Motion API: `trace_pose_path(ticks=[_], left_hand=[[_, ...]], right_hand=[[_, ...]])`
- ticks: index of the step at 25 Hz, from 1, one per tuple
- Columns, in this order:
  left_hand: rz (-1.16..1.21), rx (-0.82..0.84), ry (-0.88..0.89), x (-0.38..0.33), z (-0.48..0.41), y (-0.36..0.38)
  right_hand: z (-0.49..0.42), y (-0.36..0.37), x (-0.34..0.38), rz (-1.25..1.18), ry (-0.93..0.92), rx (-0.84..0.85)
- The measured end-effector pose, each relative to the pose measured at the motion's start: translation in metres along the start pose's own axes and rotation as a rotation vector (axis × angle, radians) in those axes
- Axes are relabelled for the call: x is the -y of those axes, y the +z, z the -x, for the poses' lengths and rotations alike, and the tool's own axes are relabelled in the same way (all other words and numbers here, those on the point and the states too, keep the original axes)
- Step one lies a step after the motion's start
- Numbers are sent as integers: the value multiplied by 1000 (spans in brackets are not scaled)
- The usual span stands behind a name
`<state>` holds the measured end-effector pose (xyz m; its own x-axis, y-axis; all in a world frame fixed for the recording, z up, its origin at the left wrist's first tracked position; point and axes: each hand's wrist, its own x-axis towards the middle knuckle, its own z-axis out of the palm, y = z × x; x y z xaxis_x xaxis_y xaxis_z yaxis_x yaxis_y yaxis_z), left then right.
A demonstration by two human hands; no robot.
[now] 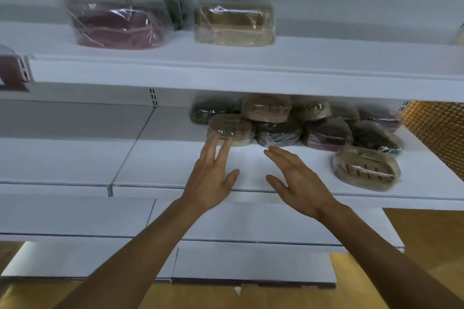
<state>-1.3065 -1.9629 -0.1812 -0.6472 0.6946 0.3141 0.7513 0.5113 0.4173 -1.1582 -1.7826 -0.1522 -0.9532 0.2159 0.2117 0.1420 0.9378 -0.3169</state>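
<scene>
Two hands spread wide and empty: my left hand (pixel 211 178) touches the beige wrapped dish (pixel 229 129) fronting the pile (pixel 278 130) on the middle shelf (pixel 175 158), right hand (pixel 301 183) alongside, probably to flank it.

On the upper shelf (pixel 251 68) I see a maroon wrapped pack (pixel 115 26) at the left part, grey-green packs (pixel 173 5) behind it, and a beige wrapped pack (pixel 233 22) at the middle. Below the upper shelf, toward its right end, one beige wrapped dish (pixel 366 170) lies alone, near a golden grid panel (pixel 437 130).
</scene>
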Motion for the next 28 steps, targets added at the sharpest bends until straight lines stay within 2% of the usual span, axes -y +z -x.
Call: trace_pose_path(ticks=[6, 12, 17, 21, 24, 28], left_hand=[[105, 60, -193, 19, -24, 33], [255, 80, -252, 39, -48, 37], [266, 7, -296, 52, -67, 47], [227, -62, -276, 60, -77, 53], [369, -124, -301, 59, -72, 50], [411, -125, -299, 56, -64, 41]], right_hand=[[-26, 44, -9, -103, 71, 114], [-65, 66, -19, -191, 153, 69], [-86, 81, -13, -148, 154, -27], [-91, 81, -12, -183, 220, 2], [-97, 82, -14, -252, 282, 5], [-100, 80, -25, -367, 311, 45]])
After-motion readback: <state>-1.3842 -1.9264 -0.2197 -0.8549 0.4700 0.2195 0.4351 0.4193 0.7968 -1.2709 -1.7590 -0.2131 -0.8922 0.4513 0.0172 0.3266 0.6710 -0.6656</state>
